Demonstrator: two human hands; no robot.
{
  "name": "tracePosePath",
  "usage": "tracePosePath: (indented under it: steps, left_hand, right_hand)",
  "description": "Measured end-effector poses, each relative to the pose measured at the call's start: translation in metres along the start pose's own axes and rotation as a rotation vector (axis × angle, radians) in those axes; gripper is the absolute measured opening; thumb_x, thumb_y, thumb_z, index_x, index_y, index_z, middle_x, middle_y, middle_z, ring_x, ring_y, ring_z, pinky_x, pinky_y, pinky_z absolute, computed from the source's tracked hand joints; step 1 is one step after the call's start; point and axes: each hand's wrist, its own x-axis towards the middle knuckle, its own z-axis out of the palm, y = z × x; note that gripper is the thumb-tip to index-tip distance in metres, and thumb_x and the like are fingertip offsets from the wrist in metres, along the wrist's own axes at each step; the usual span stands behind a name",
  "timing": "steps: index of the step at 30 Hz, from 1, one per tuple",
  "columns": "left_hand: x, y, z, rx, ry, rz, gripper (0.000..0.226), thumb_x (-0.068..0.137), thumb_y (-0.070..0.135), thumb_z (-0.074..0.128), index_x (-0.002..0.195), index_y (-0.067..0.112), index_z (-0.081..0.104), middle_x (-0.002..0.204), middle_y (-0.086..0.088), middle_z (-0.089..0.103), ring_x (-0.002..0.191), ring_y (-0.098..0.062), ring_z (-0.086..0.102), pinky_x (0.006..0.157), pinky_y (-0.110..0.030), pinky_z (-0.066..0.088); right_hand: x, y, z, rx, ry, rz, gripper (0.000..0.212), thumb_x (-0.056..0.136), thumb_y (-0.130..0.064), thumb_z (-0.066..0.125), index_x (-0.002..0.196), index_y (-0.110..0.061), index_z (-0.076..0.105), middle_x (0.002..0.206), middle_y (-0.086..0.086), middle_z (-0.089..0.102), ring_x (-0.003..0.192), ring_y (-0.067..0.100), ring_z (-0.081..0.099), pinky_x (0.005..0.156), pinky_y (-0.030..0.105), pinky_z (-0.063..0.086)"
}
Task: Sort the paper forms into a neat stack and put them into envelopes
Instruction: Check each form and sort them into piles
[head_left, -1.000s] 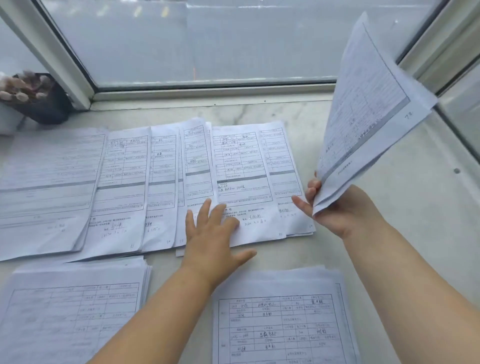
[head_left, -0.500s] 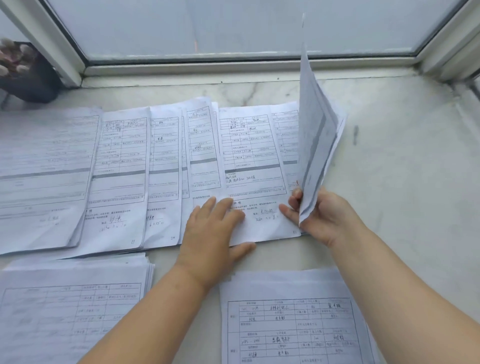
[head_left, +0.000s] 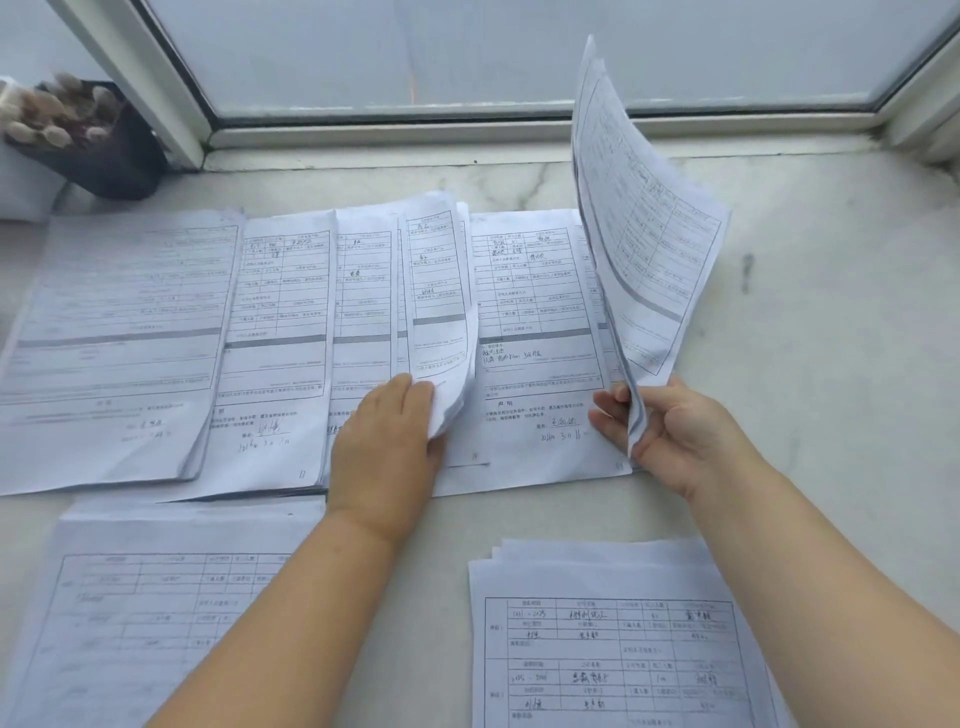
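Right hand (head_left: 675, 436) grip pinches a raised sheaf of white printed forms (head_left: 639, 249); left hand (head_left: 387, 431) grip lifts overlapped forms (head_left: 441, 312). Recommend squaring edges on the marble table (head_left: 831, 312) before stacking.

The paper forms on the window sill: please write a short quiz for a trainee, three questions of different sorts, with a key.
1. True or false: the right hand holds some forms upright, off the sill.
2. What does the left hand do? A. rests flat on bare stone B. lifts the lower corner of a few forms in the spread row C. holds an envelope
3. Fill in: the dark pot stands at the far ____ of the sill.

Key: 1 true; 2 B; 3 left
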Motion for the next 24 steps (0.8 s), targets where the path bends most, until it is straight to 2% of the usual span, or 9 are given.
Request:
tracePosePath:
  steps: [2,4,6,8,11,16,20,22,24]
  left_hand:
    - [0.002,-0.008,-0.013,-0.013,-0.006,0.02,0.046,0.074,0.007,0.072,0.117,0.013,0.057,0.123,-0.002,0.057,0.102,-0.028,0.059,0.069,-0.033,0.047]
    - [0.0,-0.022,-0.016,-0.05,-0.07,0.007,0.063,0.077,0.002,0.06,0.135,0.021,0.044,0.143,0.008,0.041,0.121,-0.021,0.049,0.085,-0.03,0.041]
    - [-0.002,-0.033,-0.018,-0.117,-0.142,-0.011,0.07,0.081,0.008,0.057,0.145,0.023,0.033,0.156,0.011,0.022,0.139,-0.012,0.029,0.106,-0.021,0.025]
    - [-0.007,-0.037,-0.018,-0.202,-0.166,0.0,0.072,0.084,0.023,0.063,0.148,0.023,0.03,0.158,0.011,0.015,0.144,-0.007,0.016,0.111,-0.016,0.012]
    - [-0.014,-0.034,-0.008,-0.2,-0.117,-0.013,0.076,0.082,0.037,0.067,0.147,0.02,0.031,0.158,0.007,0.017,0.145,-0.011,0.014,0.115,-0.021,0.011]
    - [-0.011,-0.027,0.003,-0.211,-0.009,-0.062,0.07,0.081,0.024,0.069,0.143,0.013,0.038,0.154,-0.002,0.027,0.141,-0.021,0.021,0.116,-0.027,0.014]
    - [-0.007,-0.031,-0.003,-0.192,0.038,-0.037,0.048,0.082,0.015,0.069,0.127,0.011,0.056,0.142,-0.006,0.046,0.13,-0.028,0.04,0.102,-0.032,0.033]
    - [-0.005,-0.032,-0.008,-0.191,0.115,0.007,0.023,0.086,0.017,0.065,0.107,0.008,0.064,0.118,-0.005,0.061,0.108,-0.028,0.053,0.08,-0.029,0.04]
    - [-0.004,-0.035,-0.014,-0.261,0.135,-0.029,0.012,0.091,0.021,0.058,0.092,0.009,0.062,0.09,0.0,0.06,0.086,-0.024,0.052,0.064,-0.027,0.032]
  right_hand:
    - [0.0,0.0,0.0,-0.011,0.005,-0.003,0.029,0.092,0.011,0.04,0.091,-0.014,0.054,0.055,0.002,0.064,0.063,0.019,0.066,0.084,0.039,0.053]
    - [-0.002,0.0,0.001,-0.014,0.006,-0.01,0.029,0.092,0.012,0.04,0.091,-0.013,0.054,0.054,0.003,0.064,0.067,0.021,0.065,0.087,0.04,0.052]
    - [-0.003,0.001,0.002,-0.014,0.008,-0.017,0.029,0.092,0.013,0.04,0.09,-0.013,0.055,0.053,0.003,0.063,0.07,0.022,0.063,0.089,0.04,0.05]
    - [-0.004,0.002,0.003,-0.028,0.01,-0.028,0.029,0.092,0.012,0.041,0.091,-0.013,0.055,0.055,0.002,0.065,0.068,0.021,0.065,0.086,0.039,0.052]
    - [-0.002,0.004,0.004,-0.054,0.017,-0.044,0.028,0.092,0.011,0.041,0.09,-0.013,0.055,0.057,0.002,0.065,0.067,0.021,0.066,0.082,0.038,0.055]
    - [-0.002,0.006,0.005,-0.082,0.026,-0.072,0.028,0.092,0.011,0.042,0.089,-0.013,0.055,0.057,0.002,0.066,0.066,0.02,0.067,0.076,0.035,0.057]
    - [-0.005,0.007,0.007,-0.067,0.043,-0.073,0.027,0.093,0.011,0.041,0.087,-0.013,0.053,0.055,0.002,0.065,0.074,0.023,0.064,0.081,0.037,0.055]
    - [-0.009,0.007,0.008,-0.053,0.054,-0.072,0.027,0.093,0.011,0.041,0.086,-0.013,0.051,0.054,0.002,0.065,0.076,0.025,0.063,0.084,0.039,0.053]
    - [-0.013,0.003,0.011,-0.064,0.054,-0.068,0.027,0.093,0.011,0.04,0.086,-0.013,0.05,0.054,0.002,0.064,0.076,0.025,0.063,0.085,0.041,0.052]
